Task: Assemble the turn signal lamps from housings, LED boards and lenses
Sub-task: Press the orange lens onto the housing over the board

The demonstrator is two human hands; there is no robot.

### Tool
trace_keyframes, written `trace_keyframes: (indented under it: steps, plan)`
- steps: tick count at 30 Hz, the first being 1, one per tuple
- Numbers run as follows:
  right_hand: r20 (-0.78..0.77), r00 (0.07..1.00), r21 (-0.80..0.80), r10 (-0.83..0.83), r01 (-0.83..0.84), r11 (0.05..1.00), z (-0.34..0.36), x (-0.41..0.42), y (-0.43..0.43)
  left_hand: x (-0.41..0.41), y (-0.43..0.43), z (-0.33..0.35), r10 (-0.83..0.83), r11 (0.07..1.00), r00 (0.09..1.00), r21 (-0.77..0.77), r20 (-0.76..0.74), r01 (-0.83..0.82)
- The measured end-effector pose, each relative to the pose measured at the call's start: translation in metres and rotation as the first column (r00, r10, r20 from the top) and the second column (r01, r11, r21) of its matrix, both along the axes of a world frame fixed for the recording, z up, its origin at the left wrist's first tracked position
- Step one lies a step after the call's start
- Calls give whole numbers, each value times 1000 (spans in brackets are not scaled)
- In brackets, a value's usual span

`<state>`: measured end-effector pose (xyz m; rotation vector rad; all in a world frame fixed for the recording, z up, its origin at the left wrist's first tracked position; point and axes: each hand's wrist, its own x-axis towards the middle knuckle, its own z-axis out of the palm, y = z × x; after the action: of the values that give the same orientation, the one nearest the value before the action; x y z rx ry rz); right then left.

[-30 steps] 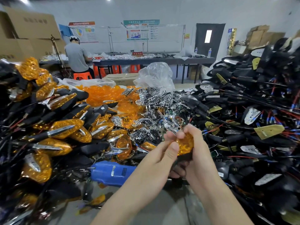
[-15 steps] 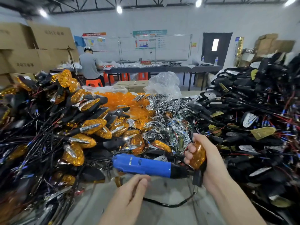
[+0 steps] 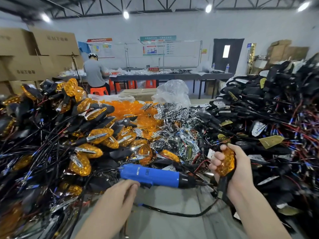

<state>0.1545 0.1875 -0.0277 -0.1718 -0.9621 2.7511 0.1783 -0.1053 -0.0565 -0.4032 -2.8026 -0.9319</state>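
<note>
Amber plastic shows between the fingers of the right hand (image 3: 232,171): a turn signal lamp (image 3: 225,162), its faceted lens turned toward the camera and its black stem (image 3: 222,184) pointing down out of the fist. The grip is closed firmly round the lamp, with the thumb over the top edge and the fingers curled across the lens, and it holds the lamp above the near right part of the table (image 3: 172,199).

The left hand (image 3: 119,197) is low and left of centre, palm down, its grip loose and holding nothing. Its fingertips (image 3: 133,186) lie just under the body of a blue electric screwdriver (image 3: 151,175); whether they touch it cannot be told. The screwdriver lies on its side on the table, its black nose toward the right hand, and a black cord (image 3: 174,213) curves across the grey surface below it.

A heap of finished amber lamps (image 3: 96,137) with wires rises on the left. Loose orange lenses (image 3: 124,107) and chrome reflectors (image 3: 172,116) are piled behind the screwdriver, with a clear plastic bag (image 3: 172,92) beyond them. Black housings with red and blue wires (image 3: 262,118) are stacked high on the right. At the back a person in a grey shirt (image 3: 94,71) sits on an orange stool (image 3: 99,91) beside cardboard boxes (image 3: 34,49).
</note>
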Motion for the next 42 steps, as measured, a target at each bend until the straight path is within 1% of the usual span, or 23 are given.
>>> trace_keyframes:
  steps: [4, 7, 8, 10, 12, 13, 15, 19, 21, 27, 30, 35, 42]
  plan:
    - [14, 998, -17, 54, -54, 998, -5, -10, -3, -23, 9, 18, 30, 996, 998, 85, -62, -25]
    - [25, 990, -87, 140, -138, 987, -8, -18, -10, -53, 16, 32, 55, 997, 998, 52, -41, -53]
    - [30, 987, -103, 159, -156, 982, -9, -21, -13, -64, 17, 34, 59, 998, 998, -2, -21, -60]
    - [32, 982, -112, 188, -184, 977, -12, -27, -18, -83, 21, 37, 36, 984, 997, -175, 65, -24]
    - [32, 976, -107, 214, -209, 972, -14, -33, -23, -101, 28, 38, -28, 937, 977, -335, 211, 99]
    - [34, 975, -102, 221, -216, 971, -15, -35, -24, -107, 31, 40, -54, 909, 958, -383, 281, 163]
    - [31, 974, -99, 225, -221, 970, -17, -38, -23, -119, 38, 44, -79, 873, 926, -424, 369, 243]
    - [32, 973, -92, 229, -225, 970, -22, -43, -21, -137, 45, 50, -69, 814, 910, -504, 410, 288]
    - [37, 972, -77, 230, -227, 971, -24, -45, -21, -144, 47, 49, -73, 810, 903, -502, 424, 301]
    - [34, 971, -74, 236, -233, 970, -26, -46, -21, -147, 46, 42, -52, 825, 935, -512, 352, 238]
    - [34, 969, -72, 244, -241, 968, -24, -46, -18, -145, 41, 37, -90, 824, 939, -504, 332, 257]
    - [-1, 969, -33, 247, -247, 968, -24, -42, -16, -140, 38, 41, -150, 778, 883, -497, 444, 383]
    - [67, 976, -49, 208, -205, 978, -27, -43, -16, -142, 39, 39, -167, 761, 830, -466, 531, 452]
